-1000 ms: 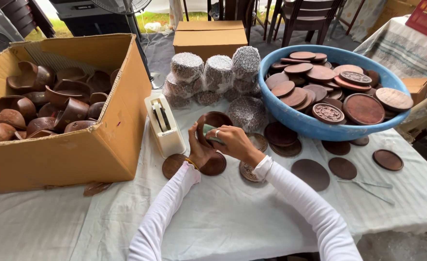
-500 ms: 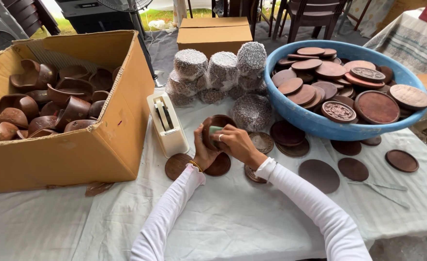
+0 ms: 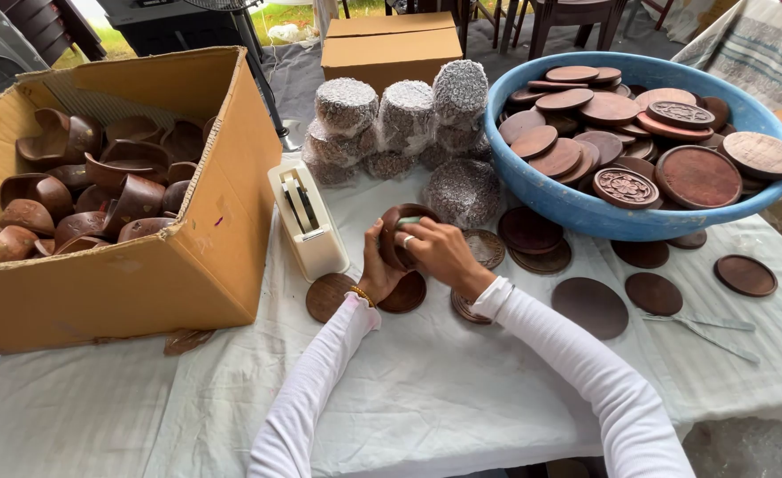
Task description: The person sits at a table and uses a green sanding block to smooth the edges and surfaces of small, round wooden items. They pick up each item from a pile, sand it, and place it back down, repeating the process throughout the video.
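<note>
My left hand (image 3: 375,270) holds a small dark brown wooden bowl (image 3: 397,232) tilted on its side above the table. My right hand (image 3: 441,252) is pressed against the bowl's open face, with a small pale green thing at its fingertips that I cannot make out. Both hands sit just right of a white tape dispenser (image 3: 306,218). Flat round wooden lids (image 3: 329,296) lie on the white tablecloth under and around my hands.
A big cardboard box (image 3: 205,257) of brown wooden bowls stands at the left. A blue basin (image 3: 577,208) heaped with round wooden lids is at the right. Several foam-net wrapped bundles (image 3: 404,119) stand behind the dispenser. More lids (image 3: 590,305) and thin metal tools (image 3: 705,326) lie at the right.
Both hands stay on the bowl in nearly the same spot; the right hand's fingers have shifted slightly over its face. The camera has tipped a little.
</note>
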